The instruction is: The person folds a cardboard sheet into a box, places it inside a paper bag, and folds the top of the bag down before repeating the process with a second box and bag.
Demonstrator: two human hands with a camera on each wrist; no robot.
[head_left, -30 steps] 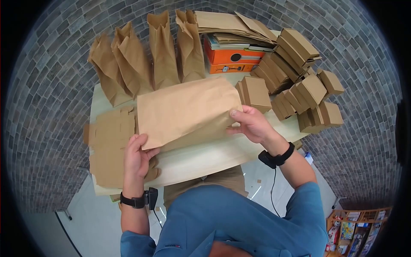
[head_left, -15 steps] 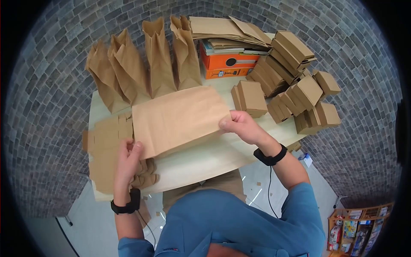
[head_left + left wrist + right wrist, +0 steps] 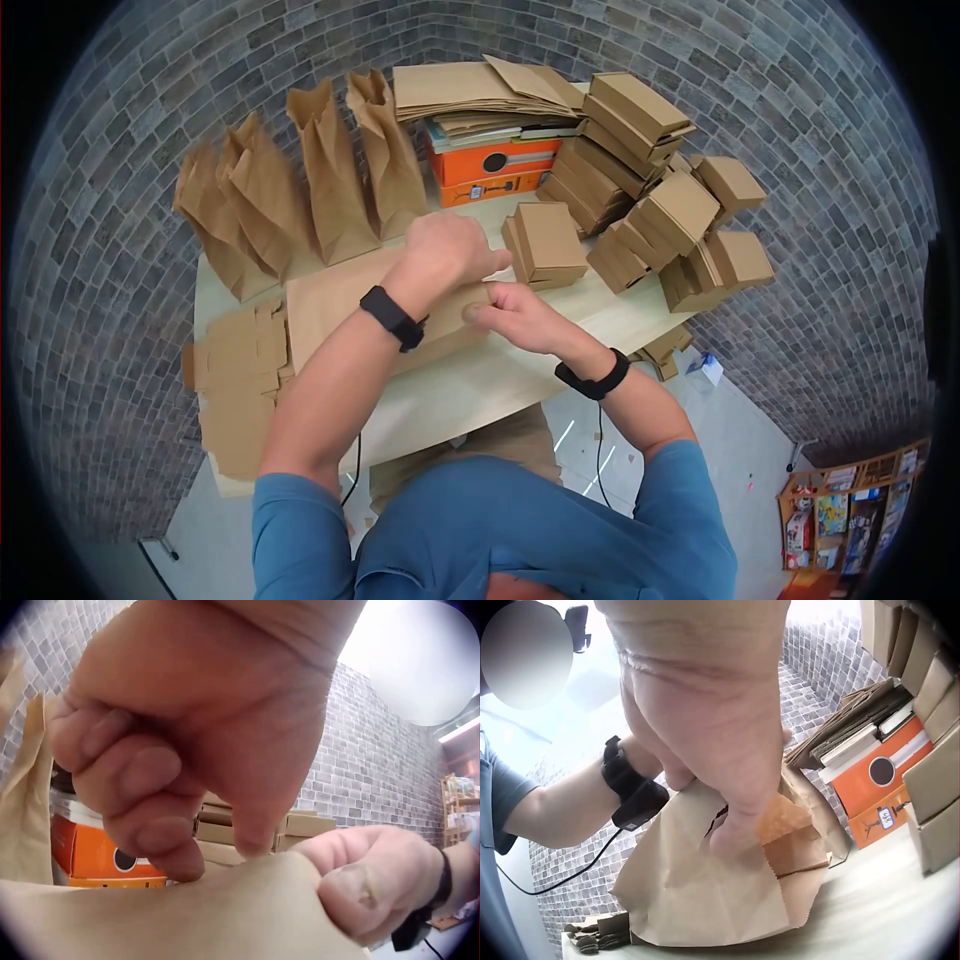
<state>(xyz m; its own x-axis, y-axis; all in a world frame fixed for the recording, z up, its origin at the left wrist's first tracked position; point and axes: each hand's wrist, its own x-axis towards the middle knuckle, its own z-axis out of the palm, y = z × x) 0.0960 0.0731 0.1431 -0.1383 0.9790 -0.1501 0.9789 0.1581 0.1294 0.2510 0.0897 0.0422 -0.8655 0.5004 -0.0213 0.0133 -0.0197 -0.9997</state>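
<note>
One paper bag [image 3: 325, 298] is pinched by the right hand [image 3: 525, 318], the left hand [image 3: 445, 250] curled, its grip unclear.

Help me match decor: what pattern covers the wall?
The wall has a grey brick pattern, clearest in the head view.

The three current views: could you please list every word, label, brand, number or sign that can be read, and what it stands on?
No text is readable.
Label on the orange box: too small and blurred.
Colourful packages, lower right: too small.
Black wrist device: tiny marks, unreadable.
Paper bag: no print shows.
</note>
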